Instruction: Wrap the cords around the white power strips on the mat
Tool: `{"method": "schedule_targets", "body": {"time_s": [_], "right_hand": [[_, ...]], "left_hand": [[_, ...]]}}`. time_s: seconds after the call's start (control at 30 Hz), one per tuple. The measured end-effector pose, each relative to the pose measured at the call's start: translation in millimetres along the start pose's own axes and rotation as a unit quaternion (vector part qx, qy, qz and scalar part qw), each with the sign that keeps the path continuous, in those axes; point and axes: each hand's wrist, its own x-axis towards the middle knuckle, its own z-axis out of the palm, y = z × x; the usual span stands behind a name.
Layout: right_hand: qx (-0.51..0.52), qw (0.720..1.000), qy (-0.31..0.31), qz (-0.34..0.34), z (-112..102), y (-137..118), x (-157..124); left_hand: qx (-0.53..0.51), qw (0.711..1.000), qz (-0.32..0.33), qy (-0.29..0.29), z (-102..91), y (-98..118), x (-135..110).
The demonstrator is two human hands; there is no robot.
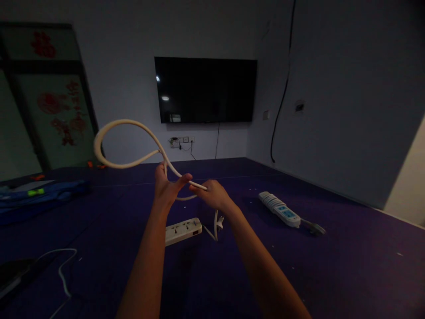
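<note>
Left hand [168, 188]: raised in front of the person, palm turned inward, fingers spread and only part curled; the grip is loose, with the white cable [133, 144] running across the palm between thumb and fingers.

Right hand [214, 195]: beside the left, nearly touching it; grip closed in a pinch, thumb and fingers pressed on the same cable where it leaves the left hand.

White cable: thick, flat, rising from the left hand in one large loop that stands in the air up and to the left, crossing itself just above the hand. A lower length hangs beneath the right hand, ending in a plug [219, 221] near the floor.

White power strip [183, 231]: lying flat on the purple floor [332, 274], directly below both hands, joined to the cable.

Second power strip [279, 209]: white with blue sockets, on the floor to the right, well apart from the hands.

Thin white wire [63, 266]: loose on the floor, lower left.

Blue cloth bundle [43, 195]: far left, on the floor.

Black television [206, 88]: mounted on the far wall, with wall sockets [181, 141] below it.
</note>
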Motion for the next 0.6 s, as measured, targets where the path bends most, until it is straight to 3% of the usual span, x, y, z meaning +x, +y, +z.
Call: {"method": "schedule_targets", "body": {"time_s": [0.13,0.33,0.47,0.6], "right_hand": [[-0.027,1.000,-0.008,-0.010,4.0,-4.2,-1.3],[0.111,0.986,-0.095,-0.079,2.8,2.0,-2.1],[0.211,0.959,-0.157,-0.104,2.8,8.3,0.9],[0.248,0.936,-0.226,-0.105,9.8,17.8,7.5]], "left_hand": [[0.031,0.998,-0.016,0.051,4.0,10.9,-2.4],[-0.127,0.988,-0.039,0.083,-1.9,23.8,-1.0],[-0.236,0.958,-0.092,0.134,-15.8,33.6,4.2],[-0.339,0.908,-0.172,0.177,-30.3,44.0,12.1]]}}
